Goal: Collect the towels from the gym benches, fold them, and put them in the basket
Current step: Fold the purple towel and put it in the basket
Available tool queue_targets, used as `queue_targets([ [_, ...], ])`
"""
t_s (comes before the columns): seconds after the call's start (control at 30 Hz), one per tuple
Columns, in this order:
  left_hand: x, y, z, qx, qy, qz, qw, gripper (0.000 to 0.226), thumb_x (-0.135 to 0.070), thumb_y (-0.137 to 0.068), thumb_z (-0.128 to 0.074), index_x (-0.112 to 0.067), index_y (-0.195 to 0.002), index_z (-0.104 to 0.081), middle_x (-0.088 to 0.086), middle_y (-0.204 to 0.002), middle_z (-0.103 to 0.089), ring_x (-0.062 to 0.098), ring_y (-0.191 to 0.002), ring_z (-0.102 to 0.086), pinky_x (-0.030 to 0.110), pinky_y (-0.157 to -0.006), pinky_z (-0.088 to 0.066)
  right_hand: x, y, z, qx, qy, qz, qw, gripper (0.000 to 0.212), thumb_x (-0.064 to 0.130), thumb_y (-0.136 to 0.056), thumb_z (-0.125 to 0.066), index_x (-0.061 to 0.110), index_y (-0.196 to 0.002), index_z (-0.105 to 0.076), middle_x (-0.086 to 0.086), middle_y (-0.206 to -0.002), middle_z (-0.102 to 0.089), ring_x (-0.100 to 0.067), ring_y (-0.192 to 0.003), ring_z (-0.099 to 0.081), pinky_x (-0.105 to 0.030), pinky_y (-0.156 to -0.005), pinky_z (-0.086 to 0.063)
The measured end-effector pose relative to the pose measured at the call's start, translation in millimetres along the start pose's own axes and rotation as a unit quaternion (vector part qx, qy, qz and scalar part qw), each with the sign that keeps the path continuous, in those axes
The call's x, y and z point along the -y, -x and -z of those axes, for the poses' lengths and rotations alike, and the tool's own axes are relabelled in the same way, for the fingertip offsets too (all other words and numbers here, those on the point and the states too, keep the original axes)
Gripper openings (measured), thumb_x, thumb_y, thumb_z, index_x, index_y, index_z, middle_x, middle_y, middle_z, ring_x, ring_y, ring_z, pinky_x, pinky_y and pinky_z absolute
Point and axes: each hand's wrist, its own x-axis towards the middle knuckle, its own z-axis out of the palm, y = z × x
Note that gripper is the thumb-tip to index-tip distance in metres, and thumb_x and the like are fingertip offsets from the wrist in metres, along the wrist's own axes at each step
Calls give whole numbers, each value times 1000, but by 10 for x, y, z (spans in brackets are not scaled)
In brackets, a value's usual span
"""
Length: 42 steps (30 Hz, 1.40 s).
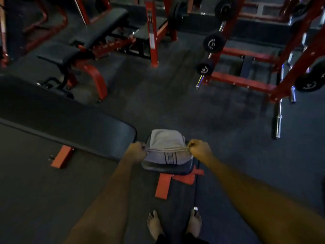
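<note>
The fingers (142, 148) of the left hand (138, 152) are curled tight around the left end of a folded edge of the towel (167, 140). Those of the right hand (199, 149) pinch the right end of the same edge, so the layered fold runs taut between the two fists. The towel is pale grey, with a band of thin dark stripes (170, 158) on the part nearest the person. It lies on a small dark padded worktop (165, 167), its far part spread flat on the pad and the striped part below the held edge. How far the gripped edge is raised off the pad cannot be told. Both bare forearms reach forward from the bottom corners of the view. The worktop sits on a red metal frame (162, 186), which rests on the dark rubber floor (158, 106). Just beside the worktop on the left, a long black bench pad (70, 118) stretches to the left edge, with a red foot (61, 156) under it. Two bare feet (154, 224) stand on the floor close to the red frame. Well apart at the upper left is an adjustable bench (98, 30) with black pads and red legs. On the right is a red rack (246, 81) with black weight plates (213, 42) on its pegs and chrome bar ends (277, 124).
</note>
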Motion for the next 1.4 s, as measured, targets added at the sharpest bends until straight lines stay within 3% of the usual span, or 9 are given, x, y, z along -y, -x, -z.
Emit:
queue_targets([
  [0.23,315,29,-653,103,-10,59,993,22,-21,-89,-61,-8,-103,-73,15,-108,-70,30,-104,-64,31,-83,-47,-409,-11,-534,88,-6,-29,996,18,14,-82,-58,15,-94,-72,-9,-110,-70,-34,-105,-63,-32,-86,-50],
  [0.37,370,-288,-624,46,36,34,998,16,-15,-84,-57,-6,-88,-70,17,-89,-70,29,-81,-63,26,-68,-41,-358,-268,-541,36,-88,-23,995,7,14,-85,-62,12,-90,-68,-10,-93,-70,-30,-90,-65,-30,-73,-48],
  [0.5,399,-979,-597,-41,42,-24,998,13,-9,-83,-56,-3,-88,-65,19,-87,-64,38,-80,-60,41,-70,-48,-209,-805,-537,-29,-154,-16,988,9,20,-91,-62,11,-91,-64,-5,-80,-66,-18,-70,-61,-18,-55,-45],
  [0.67,286,-1847,-763,-105,84,-10,991,27,-11,-90,-60,-10,-117,-61,14,-112,-58,32,-100,-58,32,-82,-42,-170,-1614,-792,-104,-178,-30,978,21,18,-93,-58,15,-112,-64,-3,-95,-68,-13,-80,-61,-13,-65,-43],
  [0.8,438,-2068,-1182,-11,2,110,994,58,-32,-92,-61,-5,-139,-40,17,-133,-52,33,-118,-54,37,-92,-42,-397,-1846,-1304,-31,-146,-185,971,40,22,-88,-65,10,-125,-54,-10,-111,-64,-28,-99,-64,-27,-70,-45],
  [0.97,729,-1980,-1664,51,137,169,975,73,-37,-85,-70,-6,-142,-38,16,-133,-55,35,-116,-57,39,-91,-47,-523,-1724,-1709,-48,-167,-230,958,54,30,-79,-70,5,-123,-52,-7,-123,-57,-26,-106,-61,-27,-72,-47],
  [1.13,690,-1951,-1721,14,159,115,981,49,-32,-92,-64,-8,-130,-45,5,-103,-59,24,-99,-60,37,-90,-48,-540,-1745,-1793,-47,-251,-250,934,46,29,-80,-70,10,-119,-54,-2,-95,-67,-20,-81,-69,-26,-56,-54],
  [1.27,591,-1916,-1553,-2,112,86,990,33,-35,-96,-55,-10,-117,-51,2,-87,-58,20,-81,-60,38,-78,-50,-374,-1651,-1592,8,-235,-222,946,13,28,-89,-64,16,-92,-61,-4,-90,-66,-21,-84,-64,-35,-75,-56],
  [1.4,321,-1779,-1084,-15,49,65,997,33,-42,-98,-47,-14,-117,-47,2,-93,-61,22,-83,-61,35,-74,-49,-71,-1435,-1106,-26,-263,-178,948,25,28,-91,-62,10,-107,-65,-4,-95,-65,-21,-86,-61,-34,-77,-54],
])
